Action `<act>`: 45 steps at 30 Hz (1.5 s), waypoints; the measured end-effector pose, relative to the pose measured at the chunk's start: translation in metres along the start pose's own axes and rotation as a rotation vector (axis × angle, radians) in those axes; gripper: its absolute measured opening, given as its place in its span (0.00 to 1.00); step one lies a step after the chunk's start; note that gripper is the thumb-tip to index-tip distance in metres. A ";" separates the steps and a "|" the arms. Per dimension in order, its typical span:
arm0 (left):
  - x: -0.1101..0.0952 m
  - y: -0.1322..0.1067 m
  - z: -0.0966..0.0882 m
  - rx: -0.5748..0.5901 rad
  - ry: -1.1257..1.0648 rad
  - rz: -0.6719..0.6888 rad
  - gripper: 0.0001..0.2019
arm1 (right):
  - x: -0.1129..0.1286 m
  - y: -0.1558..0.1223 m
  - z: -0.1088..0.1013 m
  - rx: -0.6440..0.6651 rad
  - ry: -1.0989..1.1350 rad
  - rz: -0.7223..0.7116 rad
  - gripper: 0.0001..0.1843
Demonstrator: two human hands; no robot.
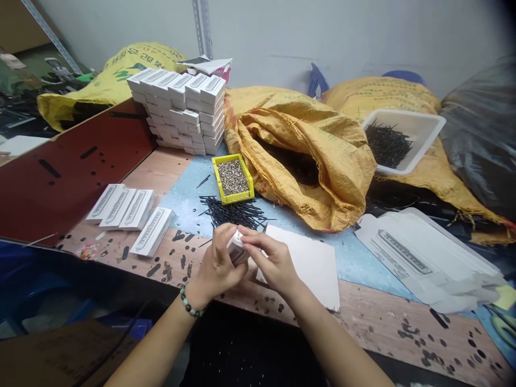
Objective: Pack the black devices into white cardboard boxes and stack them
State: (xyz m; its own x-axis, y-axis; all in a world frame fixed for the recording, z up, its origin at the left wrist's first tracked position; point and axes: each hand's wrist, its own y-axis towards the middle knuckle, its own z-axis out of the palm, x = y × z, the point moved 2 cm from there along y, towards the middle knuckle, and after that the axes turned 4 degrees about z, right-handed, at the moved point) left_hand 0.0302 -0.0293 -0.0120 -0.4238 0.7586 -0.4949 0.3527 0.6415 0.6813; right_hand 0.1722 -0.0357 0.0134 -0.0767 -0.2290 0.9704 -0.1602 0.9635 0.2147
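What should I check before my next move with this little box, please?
1. Box gripped by both hands: ok, left hand and right hand pinch it.
2. Box flap shut: cannot tell, the fingers hide it.
3. Screws close by: ok, the pile lies just beyond the hands.
4. Yellow bin stocked: ok, full of small silver pieces.
5. Blanks available: ok, lying flat on the right.

Woven plastic sack [306, 145], worn wooden table [382, 322], seemingly matt cardboard box [236, 252]
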 end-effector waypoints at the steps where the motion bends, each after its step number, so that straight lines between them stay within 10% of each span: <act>1: -0.001 0.002 -0.001 0.007 -0.014 -0.029 0.35 | 0.001 0.000 0.003 0.002 -0.039 -0.038 0.09; 7: 0.015 0.008 -0.024 0.287 0.128 -0.443 0.25 | -0.010 -0.011 -0.026 0.078 -0.350 0.046 0.20; 12: 0.075 -0.008 -0.075 0.324 0.534 -0.682 0.30 | -0.031 -0.065 -0.205 -0.767 -0.835 0.159 0.21; 16: 0.119 -0.016 -0.099 0.341 0.742 -0.636 0.21 | -0.067 -0.111 -0.321 -0.817 -1.038 0.413 0.18; 19: 0.130 -0.010 -0.101 0.304 0.824 -0.638 0.20 | -0.078 -0.126 -0.344 -0.914 -1.072 0.398 0.15; 28: 0.048 0.025 -0.046 0.030 0.281 -0.464 0.19 | -0.019 -0.114 -0.331 -0.890 -1.151 0.457 0.15; 32: -0.016 0.035 0.030 0.243 -0.564 -0.630 0.27 | 0.005 -0.091 -0.230 -0.895 -0.980 -0.031 0.14; 34: -0.040 0.045 0.064 0.242 -0.997 -0.605 0.44 | 0.010 -0.074 -0.155 -0.618 -0.869 -0.297 0.17; 37: -0.045 0.057 0.084 0.078 -1.311 -0.700 0.37 | 0.016 -0.060 -0.073 -0.146 -0.718 -0.415 0.24; 39: -0.038 0.059 0.078 -0.009 -1.381 -0.784 0.25 | 0.019 -0.054 -0.056 -0.072 -0.579 -0.365 0.23; 45: -0.035 0.047 0.072 0.031 -1.508 -0.954 0.13 | -0.004 -0.022 -0.067 -0.417 -0.155 -0.075 0.14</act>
State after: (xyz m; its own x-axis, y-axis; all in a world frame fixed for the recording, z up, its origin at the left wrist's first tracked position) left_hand 0.1216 -0.0175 -0.0021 0.5785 -0.4142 -0.7027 0.4874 0.8663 -0.1093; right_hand 0.2420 -0.0462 0.0121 -0.2314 -0.2880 0.9292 0.2372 0.9096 0.3410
